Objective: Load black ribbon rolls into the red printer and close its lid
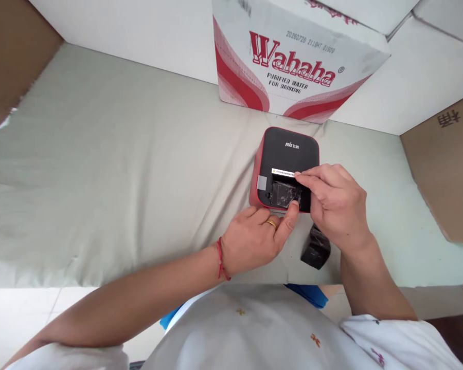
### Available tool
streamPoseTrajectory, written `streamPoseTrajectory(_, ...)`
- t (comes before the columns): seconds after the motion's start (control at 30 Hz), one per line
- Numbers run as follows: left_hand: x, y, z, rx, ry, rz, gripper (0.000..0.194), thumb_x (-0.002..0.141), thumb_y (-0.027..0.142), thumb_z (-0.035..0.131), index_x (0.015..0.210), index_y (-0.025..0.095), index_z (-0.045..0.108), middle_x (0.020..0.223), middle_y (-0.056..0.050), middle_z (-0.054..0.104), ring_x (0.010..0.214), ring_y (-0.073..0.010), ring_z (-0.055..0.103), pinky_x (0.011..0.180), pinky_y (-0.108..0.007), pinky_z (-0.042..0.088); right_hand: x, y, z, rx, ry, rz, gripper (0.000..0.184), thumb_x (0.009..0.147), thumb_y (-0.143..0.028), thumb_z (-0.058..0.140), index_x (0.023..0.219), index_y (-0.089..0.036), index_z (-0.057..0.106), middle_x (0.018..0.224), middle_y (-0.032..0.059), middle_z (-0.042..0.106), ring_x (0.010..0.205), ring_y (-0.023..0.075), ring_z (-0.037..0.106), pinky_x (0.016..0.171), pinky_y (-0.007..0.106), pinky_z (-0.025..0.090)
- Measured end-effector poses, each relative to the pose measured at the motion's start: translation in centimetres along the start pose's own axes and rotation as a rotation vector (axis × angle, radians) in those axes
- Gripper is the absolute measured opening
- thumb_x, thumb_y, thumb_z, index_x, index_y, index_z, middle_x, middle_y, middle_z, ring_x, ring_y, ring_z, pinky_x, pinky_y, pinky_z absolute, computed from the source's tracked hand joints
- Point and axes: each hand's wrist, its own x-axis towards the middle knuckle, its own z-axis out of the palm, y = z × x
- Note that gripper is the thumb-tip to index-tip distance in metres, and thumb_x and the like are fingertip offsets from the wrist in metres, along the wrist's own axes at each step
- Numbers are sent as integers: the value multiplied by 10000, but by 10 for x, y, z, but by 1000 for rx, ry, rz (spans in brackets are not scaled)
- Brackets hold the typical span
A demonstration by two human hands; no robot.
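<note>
A boxy red-sided item with a black top [295, 146] rests on the cloth in front of me, a grey tab on its left side. Clear-wrapped dark material [283, 194] shows in the recess in its top. My left hand [256, 236], wearing a ring and a red cord, grips the near edge, one digit on the recess's lower right corner. The fingers of my right hand [334, 200] are pinched together at the right end of a white warning label [281, 172] above the recess. Close below my right hand lies a small black block in shiny wrapping [316, 247].
Behind the item stands a white and red water carton [293, 67], with more white cartons around it. Brown cardboard boxes flank the surface at left [15, 56] and right [443, 164]. A wrinkled pale green cloth [100, 169] covers the surface up to its near edge.
</note>
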Motion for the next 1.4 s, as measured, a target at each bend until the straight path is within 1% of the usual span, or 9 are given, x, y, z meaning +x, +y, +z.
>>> streamPoseTrajectory(0.2,-6,-9,2,-120,94,-33,414,940,126,618,1353,102,609,626,59,567,592,-148,522,565,-327,349,-22,-11,9,265,112,-116,445,1004,-63,526,1288,-312,762,1144,69,792,1073,256,720,917,459,607)
streamPoseTrajectory(0.37,-4,-42,3,-116,275,-112,378,937,114,604,1305,194,635,800,-14,659,696,-169,575,670,-359,477,-37,-16,12,360,159,-140,567,976,-6,514,1371,-351,729,1113,52,799,1046,247,721,880,448,615)
streamPoseTrajectory(0.47,-2,-58,4,-77,328,-170,357,937,75,624,1252,238,671,860,-20,664,821,-195,609,739,-380,484,-38,-15,15,365,192,-137,574,963,11,523,1354,-350,740,1097,55,797,1030,247,711,854,447,607)
streamPoseTrajectory(0.63,1,-68,-1,-80,266,-86,334,963,66,679,1260,216,655,959,5,695,958,-188,633,817,-376,483,-37,-15,17,382,195,-112,552,970,-14,532,1319,-382,752,1080,34,803,997,242,725,838,452,608)
streamPoseTrajectory(0.8,8,-83,-11,-74,153,68,102,1036,134,605,1098,205,642,834,42,669,895,-144,640,747,-320,502,-37,-14,16,398,191,-113,539,950,21,544,1276,-349,762,1074,37,800,1007,236,716,837,440,599)
streamPoseTrajectory(0.97,15,-83,-12,-73,98,10,128,1009,121,577,936,215,623,809,36,691,1002,-201,708,787,-393,415,-33,-14,13,400,169,-101,502,939,33,559,1216,-329,768,1053,30,796,991,229,713,841,434,594)
streamPoseTrajectory(1.13,11,-77,-4,-141,71,-107,145,961,114,578,888,234,615,820,27,707,1021,-221,692,873,-434,396,-20,-9,-4,446,47,-125,394,943,5,561,1095,-269,801,1047,52,800,962,216,729,838,402,603)
streamPoseTrajectory(1.3,-2,-68,11,-138,236,-130,207,950,113,580,1112,209,665,910,-43,749,955,-242,664,778,-412,443,19,14,-18,291,-71,29,365,977,-95,527,1104,-260,826,1152,51,808,1030,219,770,934,383,600)
streamPoseTrajectory(1.4,-5,-62,14,-104,317,-69,259,965,151,584,1209,175,668,1016,-86,766,1006,-253,685,789,-406,504,51,24,-13,82,-279,84,344,991,-195,533,1177,-226,821,1175,77,812,1062,275,769,948,423,585)
